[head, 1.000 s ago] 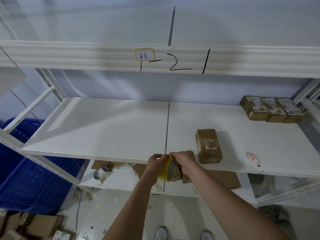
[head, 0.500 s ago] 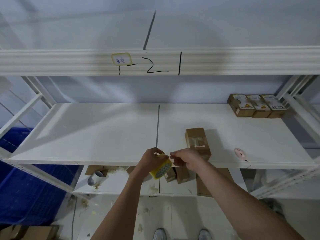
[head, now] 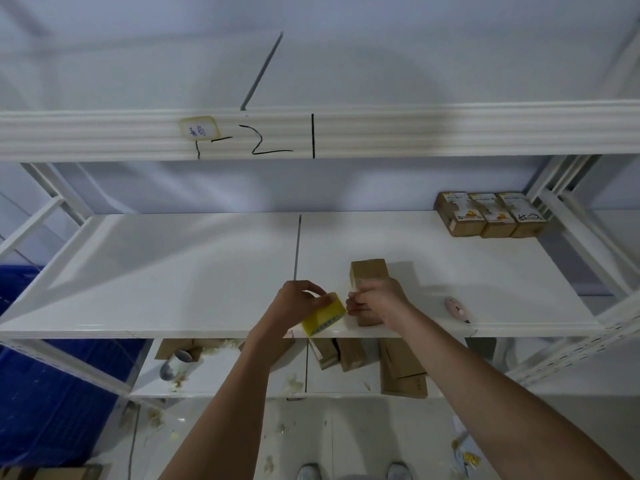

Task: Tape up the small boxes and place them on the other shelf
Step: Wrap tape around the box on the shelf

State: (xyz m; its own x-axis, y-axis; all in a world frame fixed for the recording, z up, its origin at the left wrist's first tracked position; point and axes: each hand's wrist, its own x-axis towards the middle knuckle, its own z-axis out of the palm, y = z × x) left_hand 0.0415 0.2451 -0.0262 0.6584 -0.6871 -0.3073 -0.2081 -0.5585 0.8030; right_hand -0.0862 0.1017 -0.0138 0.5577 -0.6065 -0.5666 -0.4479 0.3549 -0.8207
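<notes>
Right hand point(head: 377, 299) shifted onto small box point(head: 369, 271), fingers curled, grip unclear; left hand point(head: 299, 303) just beside it grips yellow tape roll point(head: 323, 314).

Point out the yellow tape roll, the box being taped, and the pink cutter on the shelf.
yellow tape roll point(head: 323, 313), head view, on its yellow outer face.
box being taped point(head: 367, 270), head view, on its top far end.
pink cutter point(head: 456, 306), head view, on its pink body.
</notes>
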